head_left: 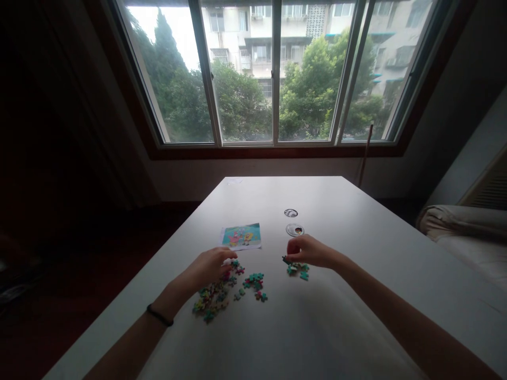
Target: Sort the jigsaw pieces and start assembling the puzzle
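Note:
My right hand (309,250) pinches a dark jigsaw piece (285,259) between thumb and fingertips, just above a small group of teal jigsaw pieces (303,275). On the left, my left hand (214,265) hovers over or touches the top of a larger mixed pile of jigsaw pieces (214,295). Its finger and thumb are apart, and no held piece shows between them. Between the hands lies another small cluster of jigsaw pieces (254,281), mostly green with some red. Behind the left hand a colourful cartoon picture sheet (242,236) lies flat.
Two round stickers or discs, the nearer one (295,229) and the farther one (290,213), lie beyond my right hand on the white table (336,316). A window (273,79) fills the far wall. A pale cushioned seat (463,227) stands at the right.

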Action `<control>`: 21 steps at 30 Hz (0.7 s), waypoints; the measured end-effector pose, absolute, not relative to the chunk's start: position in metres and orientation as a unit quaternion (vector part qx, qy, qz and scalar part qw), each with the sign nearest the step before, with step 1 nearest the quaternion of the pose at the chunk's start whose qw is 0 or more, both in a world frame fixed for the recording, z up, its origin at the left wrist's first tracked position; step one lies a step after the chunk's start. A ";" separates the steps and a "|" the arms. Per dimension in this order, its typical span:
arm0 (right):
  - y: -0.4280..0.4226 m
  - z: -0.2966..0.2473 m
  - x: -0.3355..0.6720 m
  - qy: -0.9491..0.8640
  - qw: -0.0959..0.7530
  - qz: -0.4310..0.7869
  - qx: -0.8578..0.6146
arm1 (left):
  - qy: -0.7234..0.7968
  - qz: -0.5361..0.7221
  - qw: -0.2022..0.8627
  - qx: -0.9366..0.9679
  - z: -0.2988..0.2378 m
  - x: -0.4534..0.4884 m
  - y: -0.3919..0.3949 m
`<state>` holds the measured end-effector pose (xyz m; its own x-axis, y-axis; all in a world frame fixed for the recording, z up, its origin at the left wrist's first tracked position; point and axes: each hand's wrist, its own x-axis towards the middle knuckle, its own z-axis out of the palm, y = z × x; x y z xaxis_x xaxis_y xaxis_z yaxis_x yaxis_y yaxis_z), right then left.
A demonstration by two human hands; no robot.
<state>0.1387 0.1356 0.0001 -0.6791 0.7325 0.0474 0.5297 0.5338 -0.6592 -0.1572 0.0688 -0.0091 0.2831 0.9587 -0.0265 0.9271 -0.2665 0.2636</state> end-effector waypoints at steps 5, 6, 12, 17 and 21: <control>0.143 -0.001 0.153 -0.883 0.095 0.255 -0.382 | 0.589 0.070 0.103 0.798 -0.015 -0.155 0.071; 0.144 -0.001 0.154 -0.883 0.091 0.249 -0.388 | 0.590 0.071 0.102 0.798 -0.016 -0.156 0.071; 0.146 -0.001 0.152 -0.876 0.097 0.228 -0.413 | 0.595 0.091 0.091 0.794 -0.012 -0.160 0.072; 0.146 0.003 0.152 -0.869 0.109 0.226 -0.426 | 0.592 0.124 0.078 0.792 -0.011 -0.157 0.073; 0.143 0.005 0.149 -0.866 0.127 0.249 -0.415 | 0.588 0.154 0.069 0.791 -0.010 -0.159 0.074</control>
<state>0.1490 0.1426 0.0050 -0.6230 0.7821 0.0133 0.6552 0.5310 -0.5374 -0.1589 0.0744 -0.0101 0.2605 0.9517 0.1625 0.9090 -0.2985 0.2909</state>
